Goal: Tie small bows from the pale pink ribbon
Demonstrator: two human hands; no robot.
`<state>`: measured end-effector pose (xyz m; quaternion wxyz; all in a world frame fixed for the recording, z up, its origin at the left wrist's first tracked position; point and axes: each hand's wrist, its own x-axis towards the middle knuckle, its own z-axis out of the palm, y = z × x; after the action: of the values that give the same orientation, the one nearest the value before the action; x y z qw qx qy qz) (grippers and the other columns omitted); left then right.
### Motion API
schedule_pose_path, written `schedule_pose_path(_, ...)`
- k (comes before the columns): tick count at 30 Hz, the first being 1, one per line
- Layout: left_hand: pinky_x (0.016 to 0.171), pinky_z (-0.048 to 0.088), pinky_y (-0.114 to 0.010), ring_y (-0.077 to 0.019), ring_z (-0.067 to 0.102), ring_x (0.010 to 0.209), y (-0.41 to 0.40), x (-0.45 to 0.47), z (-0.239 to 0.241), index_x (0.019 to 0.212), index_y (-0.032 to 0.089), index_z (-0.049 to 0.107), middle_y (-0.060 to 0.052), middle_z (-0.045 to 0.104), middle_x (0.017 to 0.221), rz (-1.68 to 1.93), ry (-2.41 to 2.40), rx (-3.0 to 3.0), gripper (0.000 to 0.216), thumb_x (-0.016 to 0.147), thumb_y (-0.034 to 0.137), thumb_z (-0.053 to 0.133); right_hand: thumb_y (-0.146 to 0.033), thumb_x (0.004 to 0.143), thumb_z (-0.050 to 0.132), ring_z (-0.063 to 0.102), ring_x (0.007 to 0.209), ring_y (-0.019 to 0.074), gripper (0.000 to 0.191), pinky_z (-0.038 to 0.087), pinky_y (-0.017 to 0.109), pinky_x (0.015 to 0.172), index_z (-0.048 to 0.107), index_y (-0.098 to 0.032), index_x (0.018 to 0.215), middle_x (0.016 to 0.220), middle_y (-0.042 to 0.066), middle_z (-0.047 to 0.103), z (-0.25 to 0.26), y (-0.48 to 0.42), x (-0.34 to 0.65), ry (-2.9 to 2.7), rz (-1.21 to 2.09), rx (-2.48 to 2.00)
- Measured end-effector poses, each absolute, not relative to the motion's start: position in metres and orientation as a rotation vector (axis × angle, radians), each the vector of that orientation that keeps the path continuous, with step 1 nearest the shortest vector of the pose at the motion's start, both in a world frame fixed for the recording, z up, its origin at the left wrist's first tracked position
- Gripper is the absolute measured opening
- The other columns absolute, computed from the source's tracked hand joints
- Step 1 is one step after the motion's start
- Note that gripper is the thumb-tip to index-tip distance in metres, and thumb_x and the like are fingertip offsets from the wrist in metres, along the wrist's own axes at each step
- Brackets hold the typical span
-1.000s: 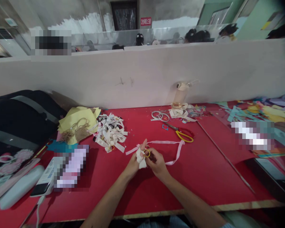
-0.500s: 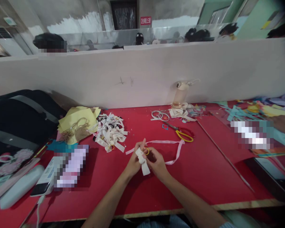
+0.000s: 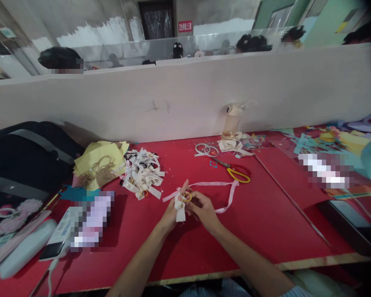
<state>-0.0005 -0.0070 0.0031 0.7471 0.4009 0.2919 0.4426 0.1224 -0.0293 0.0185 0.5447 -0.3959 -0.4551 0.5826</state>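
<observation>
Between my hands is a white ribbon bow [image 3: 180, 213] with one tail hanging down, and a yellow elastic hair tie [image 3: 188, 197] sits at its upper right. My left hand [image 3: 172, 208] is closed on the bow, its index finger pointing up. The fingers of my right hand [image 3: 204, 208] pinch at the hair tie and the bow's right side. Fingertips behind the bow are hidden. A pink ribbon [image 3: 231, 198] lies in a loop on the red table [image 3: 266, 231] just beyond my hands. Scissors with yellow handles [image 3: 238, 175] rest farther back.
Left of centre lies a heap of white ribbon bows [image 3: 144, 173], beside yellow paper sheets [image 3: 95, 159] with twine. A dark bag [image 3: 27, 156] and a power bank [image 3: 57, 239] are at left. A bottle [image 3: 231, 121] stands by the white partition [image 3: 126, 103]. A thin stick [image 3: 292, 200] lies at right.
The bow has turned and shifted slightly left in my hands, and the yellow hair tie now shows as a fuller loop. A hand at the far right has left its spot.
</observation>
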Motion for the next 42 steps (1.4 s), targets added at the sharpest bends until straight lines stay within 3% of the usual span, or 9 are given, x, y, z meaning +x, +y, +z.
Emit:
schedule_pose_path(2, 0.052, 0.041, -0.018, -0.0060, 0.047, 0.059, -0.007, -0.001, 0.004, 0.138, 0.033, 0.032, -0.005, 0.056, 0.106, 0.941, 0.641, 0.881, 0.066, 0.079, 0.054, 0.054, -0.041, 0.075, 0.067, 0.043, 0.040, 0.0067, 0.026, 0.028, 0.016, 0.035, 0.054, -0.019, 0.077, 0.054, -0.004, 0.054, 0.015, -0.028, 0.123, -1.004, 1.470, -0.906)
schedule_pose_path(8, 0.060, 0.044, -0.020, -0.0095, 0.056, 0.068, -0.005, -0.003, 0.003, 0.138, 0.031, 0.033, -0.007, 0.058, 0.111, 0.928, 0.587, 0.852, 0.063, 0.081, 0.052, 0.052, -0.038, 0.076, 0.067, 0.041, 0.036, 0.0049, 0.023, 0.029, 0.016, 0.035, 0.054, -0.019, 0.079, 0.054, -0.005, 0.054, 0.008, -0.023, 0.127, -0.940, 1.565, -0.873)
schedule_pose_path(14, 0.059, 0.049, -0.029, -0.0107, 0.058, 0.059, -0.006, -0.003, 0.011, 0.142, 0.033, 0.022, -0.009, 0.057, 0.110, 0.887, 0.526, 0.839, 0.070, 0.081, 0.054, 0.050, -0.038, 0.075, 0.067, 0.043, 0.036, 0.0051, 0.025, 0.032, 0.016, 0.033, 0.060, -0.017, 0.087, 0.056, -0.005, 0.054, 0.012, -0.021, 0.130, -1.114, 1.496, -0.896)
schedule_pose_path(20, 0.059, 0.048, -0.025, -0.0079, 0.051, 0.057, -0.006, -0.001, 0.015, 0.141, 0.029, 0.027, -0.005, 0.060, 0.092, 0.947, 0.566, 0.803, 0.065, 0.083, 0.048, 0.052, -0.041, 0.080, 0.061, 0.043, 0.037, 0.0057, 0.023, 0.032, 0.016, 0.031, 0.054, -0.019, 0.082, 0.057, -0.005, 0.054, 0.015, -0.022, 0.131, -1.109, 1.448, -0.927)
schedule_pose_path(26, 0.063, 0.050, -0.031, -0.0109, 0.057, 0.062, -0.005, 0.000, 0.015, 0.139, 0.034, 0.031, -0.007, 0.058, 0.105, 0.914, 0.550, 0.760, 0.066, 0.080, 0.053, 0.053, -0.041, 0.078, 0.063, 0.038, 0.036, 0.0054, 0.025, 0.030, 0.016, 0.033, 0.053, -0.019, 0.080, 0.048, -0.007, 0.049, 0.016, -0.020, 0.132, -1.105, 1.511, -0.899)
schedule_pose_path(32, 0.067, 0.048, -0.028, -0.0098, 0.056, 0.063, -0.006, 0.000, 0.016, 0.138, 0.030, 0.034, -0.005, 0.060, 0.096, 0.962, 0.558, 0.739, 0.071, 0.076, 0.055, 0.057, -0.037, 0.077, 0.065, 0.048, 0.045, 0.0074, 0.022, 0.039, 0.018, 0.040, 0.054, -0.020, 0.084, 0.064, -0.003, 0.058, 0.013, -0.019, 0.133, -1.129, 1.444, -0.908)
schedule_pose_path(37, 0.059, 0.047, -0.024, -0.0125, 0.058, 0.068, -0.005, 0.000, 0.011, 0.139, 0.031, 0.032, -0.008, 0.059, 0.105, 0.952, 0.584, 0.735, 0.074, 0.074, 0.057, 0.058, -0.033, 0.073, 0.070, 0.060, 0.074, 0.0146, 0.027, 0.049, 0.023, 0.060, 0.053, -0.020, 0.090, 0.088, 0.003, 0.061, 0.017, -0.020, 0.133, -1.152, 1.366, -0.888)
schedule_pose_path(42, 0.066, 0.047, -0.026, -0.0142, 0.058, 0.076, -0.006, 0.002, 0.013, 0.139, 0.031, 0.030, -0.008, 0.058, 0.107, 0.974, 0.595, 0.728, 0.070, 0.078, 0.054, 0.055, -0.032, 0.075, 0.068, 0.054, 0.060, 0.0098, 0.026, 0.044, 0.020, 0.051, 0.051, -0.020, 0.091, 0.082, 0.001, 0.059, 0.019, -0.023, 0.129, -1.168, 1.361, -0.906)
